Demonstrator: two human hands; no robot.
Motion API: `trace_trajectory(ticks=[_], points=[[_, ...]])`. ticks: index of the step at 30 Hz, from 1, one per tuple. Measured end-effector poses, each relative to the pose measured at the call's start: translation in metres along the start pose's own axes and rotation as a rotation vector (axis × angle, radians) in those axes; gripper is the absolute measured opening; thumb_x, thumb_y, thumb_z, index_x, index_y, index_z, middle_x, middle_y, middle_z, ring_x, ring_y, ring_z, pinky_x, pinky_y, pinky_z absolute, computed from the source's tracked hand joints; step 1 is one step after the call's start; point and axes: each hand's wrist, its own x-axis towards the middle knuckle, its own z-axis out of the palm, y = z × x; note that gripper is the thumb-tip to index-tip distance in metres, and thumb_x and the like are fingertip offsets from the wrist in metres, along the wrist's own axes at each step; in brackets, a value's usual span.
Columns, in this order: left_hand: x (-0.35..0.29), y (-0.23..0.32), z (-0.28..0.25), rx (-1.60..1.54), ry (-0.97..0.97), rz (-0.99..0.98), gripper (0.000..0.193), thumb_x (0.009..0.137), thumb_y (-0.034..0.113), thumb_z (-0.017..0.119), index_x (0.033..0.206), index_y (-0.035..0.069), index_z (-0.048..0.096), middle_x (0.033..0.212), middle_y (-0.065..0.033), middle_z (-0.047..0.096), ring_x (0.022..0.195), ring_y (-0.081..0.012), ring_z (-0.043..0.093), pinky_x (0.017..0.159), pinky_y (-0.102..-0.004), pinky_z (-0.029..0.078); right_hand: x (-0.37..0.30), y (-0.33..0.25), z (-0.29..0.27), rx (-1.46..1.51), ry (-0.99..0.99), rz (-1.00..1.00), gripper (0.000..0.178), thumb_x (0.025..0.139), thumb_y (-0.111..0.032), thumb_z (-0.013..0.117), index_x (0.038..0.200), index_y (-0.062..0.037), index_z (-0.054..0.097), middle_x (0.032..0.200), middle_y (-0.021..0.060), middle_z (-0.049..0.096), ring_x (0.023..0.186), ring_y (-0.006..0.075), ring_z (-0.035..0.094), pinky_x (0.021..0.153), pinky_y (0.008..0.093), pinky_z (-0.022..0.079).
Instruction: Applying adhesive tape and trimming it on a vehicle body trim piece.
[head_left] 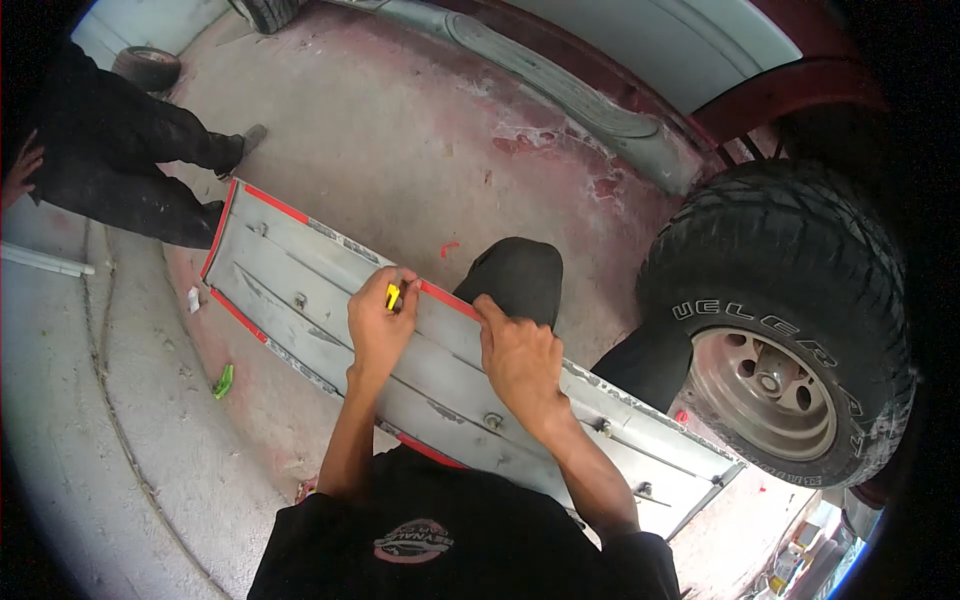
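My left hand (377,328) is curled tightly around a small yellow tool (392,297), while my right hand (525,365) has its fingertips at the red strip (448,299) on the panel's far edge — whether they pinch it or only press, I cannot tell. I take the step in hand to be fitting or trimming that strip, and the next move calls for a straight, flush lay. The panel (440,355) lies slantwise before me, its far edge by my dark-trousered knee (515,275) — long, pale grey, ridged lengthwise, dotted with metal fixings (493,422), its edges scuffed.
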Motion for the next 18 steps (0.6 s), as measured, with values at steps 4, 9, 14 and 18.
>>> trace_trajectory(ticks=[4, 9, 14, 18], points=[[-0.007, 0.003, 0.003, 0.106, 0.082, 0.217, 0.016, 0.082, 0.004, 0.073, 0.096, 0.005, 0.065, 0.085, -0.0099, 0.067, 0.063, -0.0272, 0.064, 0.056, -0.0332, 0.050, -0.003, 0.002, 0.007, -0.047, -0.016, 0.010, 0.032, 0.089, -0.013, 0.060, 0.119, -0.0229, 0.062, 0.070, 0.0147, 0.069, 0.067, 0.0361, 0.071, 0.055, 0.0472, 0.055], [-0.023, 0.008, 0.001, 0.255, -0.004, 0.226, 0.025, 0.075, 0.001, 0.071, 0.098, 0.008, 0.067, 0.090, -0.0083, 0.064, 0.069, -0.0324, 0.065, 0.060, -0.0406, 0.053, -0.004, 0.003, 0.007, -0.055, 0.020, -0.010, 0.033, 0.088, -0.013, 0.061, 0.119, -0.0222, 0.063, 0.069, 0.0144, 0.069, 0.065, 0.0357, 0.071, 0.054, 0.0466, 0.055], [-0.045, 0.015, 0.002, 0.303, -0.215, 0.365, 0.038, 0.068, 0.004, 0.072, 0.105, 0.012, 0.069, 0.081, -0.0072, 0.057, 0.066, -0.0313, 0.063, 0.059, -0.0416, 0.053, 0.000, 0.002, 0.009, -0.005, 0.051, 0.009, 0.010, 0.092, -0.018, 0.061, 0.103, -0.0175, 0.059, 0.067, 0.0179, 0.066, 0.062, 0.0418, 0.066, 0.054, 0.0528, 0.051], [-0.040, 0.022, -0.004, 0.375, -0.268, 0.375, 0.050, 0.069, 0.005, 0.070, 0.118, 0.015, 0.068, 0.081, -0.0068, 0.058, 0.066, -0.0324, 0.063, 0.059, -0.0428, 0.053, 0.000, 0.004, 0.009, -0.005, 0.060, -0.003, 0.009, 0.093, -0.019, 0.061, 0.101, -0.0174, 0.059, 0.066, 0.0177, 0.066, 0.062, 0.0421, 0.066, 0.053, 0.0523, 0.051]])
